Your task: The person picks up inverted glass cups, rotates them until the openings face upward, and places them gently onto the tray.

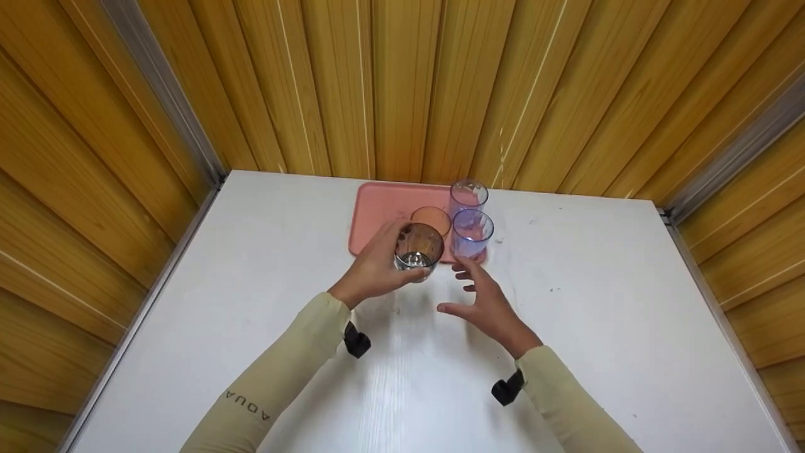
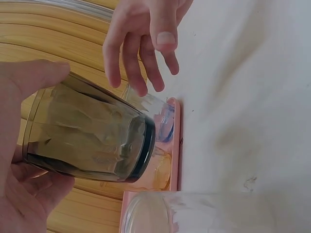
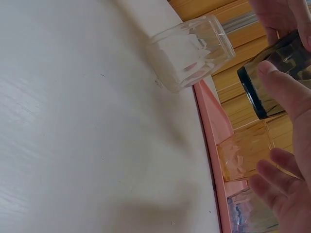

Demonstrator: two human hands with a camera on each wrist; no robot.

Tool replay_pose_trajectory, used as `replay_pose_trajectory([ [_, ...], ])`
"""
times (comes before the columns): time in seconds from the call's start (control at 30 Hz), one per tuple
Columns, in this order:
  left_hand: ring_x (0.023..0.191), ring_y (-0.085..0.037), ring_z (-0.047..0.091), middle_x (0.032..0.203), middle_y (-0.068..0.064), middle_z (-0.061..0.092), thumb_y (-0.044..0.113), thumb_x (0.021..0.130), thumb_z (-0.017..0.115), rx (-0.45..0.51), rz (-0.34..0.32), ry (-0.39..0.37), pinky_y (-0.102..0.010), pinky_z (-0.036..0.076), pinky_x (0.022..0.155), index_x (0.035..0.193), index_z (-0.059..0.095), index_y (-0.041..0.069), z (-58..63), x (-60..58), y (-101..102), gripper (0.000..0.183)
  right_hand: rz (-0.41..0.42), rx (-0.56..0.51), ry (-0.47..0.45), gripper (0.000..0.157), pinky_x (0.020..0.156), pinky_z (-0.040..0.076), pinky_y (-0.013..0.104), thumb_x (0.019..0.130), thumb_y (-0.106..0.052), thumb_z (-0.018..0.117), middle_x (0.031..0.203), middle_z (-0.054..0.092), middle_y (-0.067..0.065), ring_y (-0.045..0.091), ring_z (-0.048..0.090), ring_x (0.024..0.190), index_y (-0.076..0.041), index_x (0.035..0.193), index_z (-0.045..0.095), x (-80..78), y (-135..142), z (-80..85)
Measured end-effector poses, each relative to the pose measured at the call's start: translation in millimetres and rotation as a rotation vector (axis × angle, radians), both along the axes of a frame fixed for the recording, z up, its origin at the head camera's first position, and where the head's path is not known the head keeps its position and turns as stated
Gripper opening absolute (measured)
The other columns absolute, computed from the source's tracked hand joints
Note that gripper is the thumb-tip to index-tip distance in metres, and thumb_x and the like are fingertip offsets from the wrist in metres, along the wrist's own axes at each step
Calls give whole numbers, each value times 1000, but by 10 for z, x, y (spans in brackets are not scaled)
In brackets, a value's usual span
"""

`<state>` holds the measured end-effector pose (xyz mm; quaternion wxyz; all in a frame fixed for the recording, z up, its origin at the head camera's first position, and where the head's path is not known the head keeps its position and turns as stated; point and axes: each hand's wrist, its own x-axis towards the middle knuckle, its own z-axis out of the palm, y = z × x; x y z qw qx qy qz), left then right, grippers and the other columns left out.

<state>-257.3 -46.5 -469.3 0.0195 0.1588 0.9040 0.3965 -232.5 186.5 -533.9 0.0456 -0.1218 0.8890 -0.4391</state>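
Observation:
My left hand [image 1: 377, 264] grips a smoky dark drinking glass [image 1: 420, 244] round its side, raised above the table's near side of the tray. In the left wrist view the glass tilts, its dark base [image 2: 143, 148] facing away from the palm. My right hand [image 1: 489, 305] is held to the right with fingers spread and nothing in them. Its thumb overlaps the dark glass in the right wrist view. A clear glass [image 3: 189, 53] stands on the table by the tray edge, mostly hidden in the head view by the left hand and dark glass.
A pink tray [image 1: 380, 207] lies at the back of the white table [image 1: 597, 302]. It bears an orange glass [image 1: 434, 212], a bluish-purple glass [image 1: 473, 234] and another bluish glass [image 1: 468, 194] behind that. Wood-look panels [image 1: 402, 88] rise behind the table and at both sides.

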Motion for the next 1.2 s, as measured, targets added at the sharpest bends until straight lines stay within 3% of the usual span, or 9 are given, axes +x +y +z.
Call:
replay_pose_trajectory([
  [0.2,132,-16,44,142,3,44,44,74,81,18,11,32,-44,38,113,147,31,24,-9,-27,-50,91,-3,13,11,96,103,48,40,68,-57,79,138,50,1,20,50,127,-30,147,32,22,4,-29],
  [0.53,133,-18,44,143,4,43,37,73,82,38,46,5,-47,38,112,145,33,27,-3,-71,-75,87,-1,10,1,95,103,48,40,69,-55,80,138,50,-2,19,50,126,-34,147,31,43,-23,-68],
  [0.67,132,-18,44,142,4,43,39,73,81,29,73,-7,-47,39,112,145,33,25,-4,-92,-99,88,-7,15,-5,96,102,49,39,69,-55,79,137,51,-4,18,50,126,-32,149,31,50,-31,-84],
  [0.93,131,-21,46,139,0,45,40,73,81,6,87,22,-47,39,112,145,34,23,-22,-155,-158,87,-22,-11,-35,96,104,47,40,69,-54,80,140,51,7,20,50,127,-22,147,35,68,-19,-102],
  [1.2,133,-22,44,143,1,41,41,73,80,-3,135,-34,-48,40,111,146,30,25,-18,-218,-166,90,-32,-2,-50,94,103,48,39,70,-52,80,139,51,6,19,50,126,-22,147,36,67,-18,-131],
])
